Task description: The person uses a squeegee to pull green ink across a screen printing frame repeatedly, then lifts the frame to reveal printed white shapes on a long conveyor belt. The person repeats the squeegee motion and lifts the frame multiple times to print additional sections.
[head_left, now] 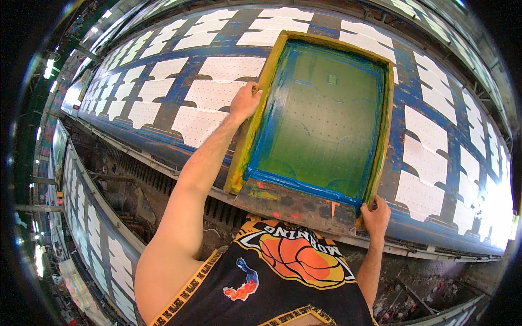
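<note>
A screen-printing frame [387, 117] with a yellow-stained rim and blue-smeared inner edges lies over the long printing table. Its green, see-through mesh [321, 130] shows a faint dotted pattern and curved outlines. At the frame's left side, my left hand [246, 102] has its fingers curled round the rim. My right hand [376, 218] grips the lower right corner, thumb and fingers closed on it. A paint-spotted brown board [296, 206] runs along the frame's near end, close to my body. Whatever lies directly beneath the frame shows only dimly through the mesh.
White perforated cut fabric pieces [223, 92] lie in rows on the blue-stained table [405, 98], left and right of the frame. A metal rail [157, 163] follows the near edge. Lower left stands another table [98, 217] with white pieces, across a littered gap.
</note>
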Action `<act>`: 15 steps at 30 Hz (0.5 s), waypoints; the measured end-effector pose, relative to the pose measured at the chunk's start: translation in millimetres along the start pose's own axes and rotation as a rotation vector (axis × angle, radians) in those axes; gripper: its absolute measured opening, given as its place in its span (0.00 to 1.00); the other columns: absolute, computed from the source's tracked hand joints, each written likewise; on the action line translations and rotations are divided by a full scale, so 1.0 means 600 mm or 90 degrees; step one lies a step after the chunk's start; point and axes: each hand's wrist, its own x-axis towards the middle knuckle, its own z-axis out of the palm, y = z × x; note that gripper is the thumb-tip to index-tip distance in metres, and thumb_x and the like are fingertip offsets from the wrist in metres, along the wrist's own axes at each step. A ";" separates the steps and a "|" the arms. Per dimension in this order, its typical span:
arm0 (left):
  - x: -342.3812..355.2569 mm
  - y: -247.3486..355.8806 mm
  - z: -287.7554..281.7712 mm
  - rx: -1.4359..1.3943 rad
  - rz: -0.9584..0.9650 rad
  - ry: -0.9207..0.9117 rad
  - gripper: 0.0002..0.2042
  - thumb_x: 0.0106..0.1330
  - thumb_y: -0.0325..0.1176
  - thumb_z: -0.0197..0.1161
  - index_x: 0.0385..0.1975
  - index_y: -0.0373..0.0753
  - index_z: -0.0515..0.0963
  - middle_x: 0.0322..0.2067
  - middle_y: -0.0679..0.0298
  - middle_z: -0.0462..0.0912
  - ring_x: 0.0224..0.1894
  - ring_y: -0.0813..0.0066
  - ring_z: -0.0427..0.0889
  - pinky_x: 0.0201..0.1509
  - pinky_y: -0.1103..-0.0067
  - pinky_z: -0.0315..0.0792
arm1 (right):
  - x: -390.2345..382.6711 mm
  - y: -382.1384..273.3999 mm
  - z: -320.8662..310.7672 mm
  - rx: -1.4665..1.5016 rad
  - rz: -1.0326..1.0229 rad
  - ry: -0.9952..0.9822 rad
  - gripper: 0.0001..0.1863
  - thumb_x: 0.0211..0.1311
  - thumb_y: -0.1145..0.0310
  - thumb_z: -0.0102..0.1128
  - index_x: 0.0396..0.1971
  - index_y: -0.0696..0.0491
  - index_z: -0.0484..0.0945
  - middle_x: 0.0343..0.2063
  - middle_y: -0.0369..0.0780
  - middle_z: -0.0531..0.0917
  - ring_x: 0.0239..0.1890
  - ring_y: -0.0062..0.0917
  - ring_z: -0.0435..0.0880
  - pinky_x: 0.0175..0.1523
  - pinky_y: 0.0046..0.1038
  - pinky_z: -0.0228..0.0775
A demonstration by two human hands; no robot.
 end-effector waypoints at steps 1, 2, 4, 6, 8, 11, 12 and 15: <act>0.001 0.000 0.003 0.008 0.002 -0.003 0.19 0.77 0.46 0.62 0.60 0.41 0.78 0.52 0.48 0.86 0.57 0.47 0.84 0.61 0.57 0.78 | -0.002 0.002 0.000 0.010 0.003 -0.004 0.26 0.54 0.65 0.75 0.51 0.63 0.85 0.43 0.53 0.87 0.46 0.50 0.88 0.53 0.45 0.79; 0.003 -0.001 0.008 0.013 0.007 -0.007 0.20 0.77 0.46 0.62 0.60 0.41 0.78 0.52 0.48 0.86 0.57 0.47 0.84 0.62 0.57 0.77 | -0.003 0.005 0.001 -0.019 0.003 -0.005 0.26 0.55 0.65 0.75 0.52 0.63 0.84 0.44 0.53 0.87 0.48 0.50 0.87 0.54 0.45 0.79; 0.004 -0.006 0.018 0.017 0.021 -0.014 0.20 0.78 0.46 0.61 0.60 0.40 0.77 0.52 0.48 0.86 0.58 0.46 0.84 0.62 0.56 0.77 | -0.007 0.008 0.003 -0.067 -0.026 0.024 0.28 0.56 0.64 0.76 0.54 0.63 0.83 0.47 0.55 0.87 0.51 0.52 0.87 0.58 0.47 0.78; 0.010 -0.010 0.027 0.026 0.025 -0.035 0.20 0.78 0.46 0.60 0.60 0.39 0.76 0.52 0.47 0.86 0.58 0.46 0.84 0.63 0.55 0.77 | -0.011 0.009 0.001 -0.073 -0.036 0.016 0.28 0.58 0.63 0.75 0.55 0.63 0.82 0.49 0.56 0.86 0.54 0.54 0.86 0.60 0.49 0.77; 0.013 -0.013 0.034 0.035 0.001 -0.076 0.20 0.79 0.46 0.58 0.60 0.38 0.76 0.53 0.47 0.85 0.60 0.46 0.83 0.64 0.54 0.77 | -0.016 0.005 -0.002 -0.073 -0.034 -0.003 0.28 0.62 0.63 0.72 0.57 0.66 0.81 0.50 0.57 0.86 0.55 0.54 0.85 0.61 0.48 0.75; 0.012 -0.014 0.039 0.063 0.024 -0.063 0.20 0.80 0.47 0.57 0.60 0.38 0.76 0.53 0.47 0.85 0.60 0.45 0.83 0.64 0.54 0.77 | -0.018 -0.006 -0.008 -0.073 -0.016 -0.036 0.29 0.64 0.62 0.72 0.59 0.66 0.80 0.53 0.58 0.85 0.57 0.54 0.84 0.62 0.48 0.76; 0.013 -0.014 0.039 0.072 0.021 -0.067 0.21 0.81 0.48 0.56 0.60 0.38 0.76 0.53 0.46 0.86 0.59 0.44 0.84 0.63 0.53 0.77 | -0.017 -0.011 -0.010 -0.084 0.004 -0.046 0.30 0.64 0.62 0.73 0.60 0.65 0.80 0.54 0.58 0.85 0.57 0.54 0.84 0.62 0.48 0.76; 0.015 -0.014 0.041 0.083 0.022 -0.078 0.22 0.82 0.50 0.54 0.60 0.37 0.76 0.53 0.45 0.85 0.58 0.42 0.84 0.62 0.52 0.77 | -0.018 -0.031 -0.017 -0.082 0.012 -0.042 0.31 0.65 0.61 0.75 0.62 0.64 0.79 0.56 0.57 0.84 0.58 0.54 0.84 0.63 0.48 0.76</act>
